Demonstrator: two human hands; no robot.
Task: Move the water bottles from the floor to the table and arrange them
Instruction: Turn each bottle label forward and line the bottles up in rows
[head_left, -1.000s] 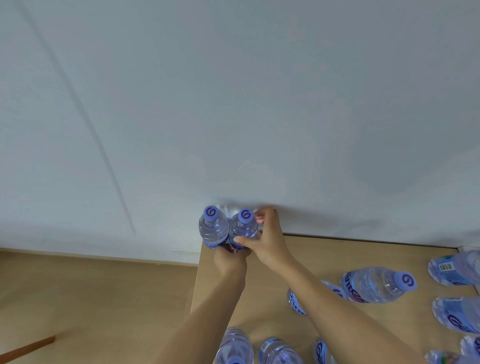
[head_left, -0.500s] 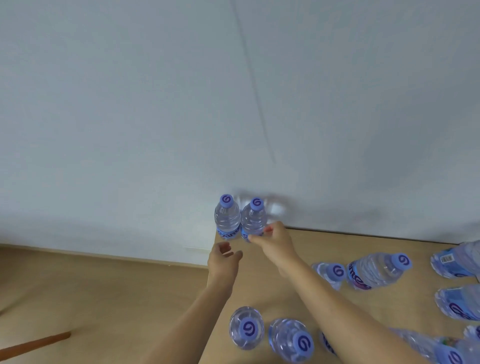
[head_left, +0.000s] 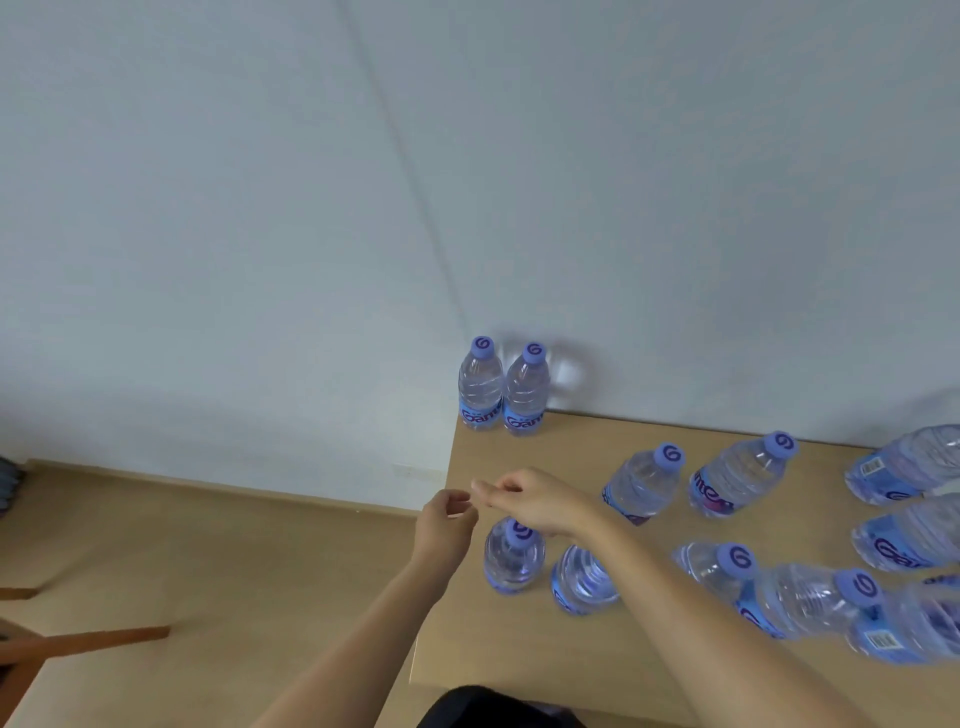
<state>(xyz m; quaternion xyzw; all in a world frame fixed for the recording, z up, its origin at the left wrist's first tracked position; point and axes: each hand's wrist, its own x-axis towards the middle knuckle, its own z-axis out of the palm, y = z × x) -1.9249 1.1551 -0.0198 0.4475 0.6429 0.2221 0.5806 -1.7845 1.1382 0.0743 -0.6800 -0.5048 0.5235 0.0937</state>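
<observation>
Left hand (head_left: 447, 519) and right hand (head_left: 535, 501) loosely curled, holding nothing, nearly touching above worktop (head_left: 519, 649); two upright bottles (head_left: 504, 395) beyond, one bottle (head_left: 514, 558) just below.

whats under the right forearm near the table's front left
A standing bottle shows only its body below the right forearm; its cap and neck are covered. Beside it, another bottle stands fully visible on the table.
</observation>
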